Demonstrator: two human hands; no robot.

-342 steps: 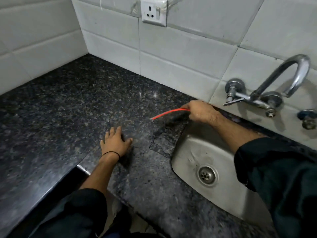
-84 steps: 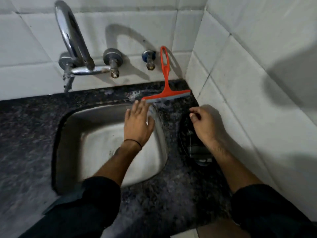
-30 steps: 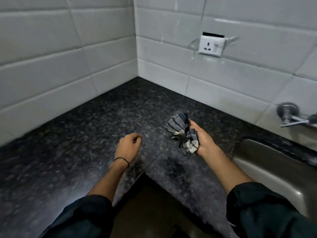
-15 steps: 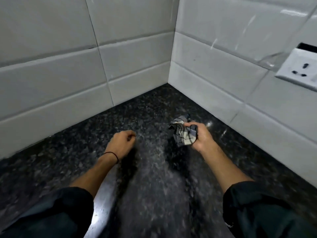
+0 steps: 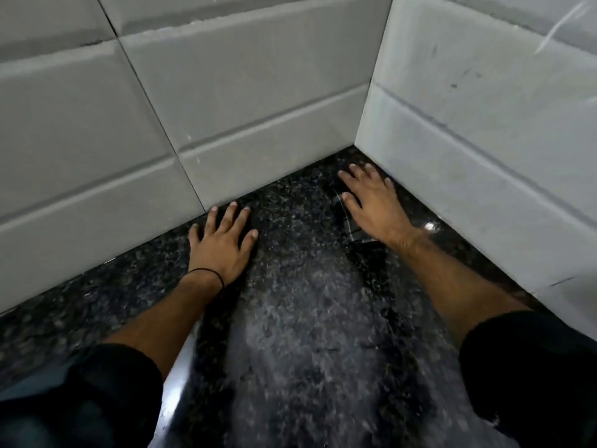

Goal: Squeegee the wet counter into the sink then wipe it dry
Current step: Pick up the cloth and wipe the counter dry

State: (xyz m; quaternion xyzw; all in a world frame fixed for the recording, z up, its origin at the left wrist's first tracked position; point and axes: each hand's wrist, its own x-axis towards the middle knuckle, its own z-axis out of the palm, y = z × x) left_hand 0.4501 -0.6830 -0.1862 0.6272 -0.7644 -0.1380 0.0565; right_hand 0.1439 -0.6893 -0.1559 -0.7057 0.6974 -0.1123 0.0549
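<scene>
Nearest to you, the dark speckled tabletop [image 5: 290,318] shines and seems damp. Further in, your left hand [image 5: 223,244] lies flat, fingers spread, holding nothing. Your right hand [image 5: 374,205] presses open-palmed on the dark cloth [image 5: 361,236], flat under it near the tiled corner [image 5: 361,137]. This looks like the drying step; next, drag the cloth back toward you with even pressure.

Just the one cam here, strapped to the person's head, tilted forward and down into an inside corner where two tiled walls [image 5: 265,101] meet over the dark speckled surface [image 5: 300,318]. It's pretty close in, wide-angle, both forearms coming up from the bottom edge. No second view to overlap with.
</scene>
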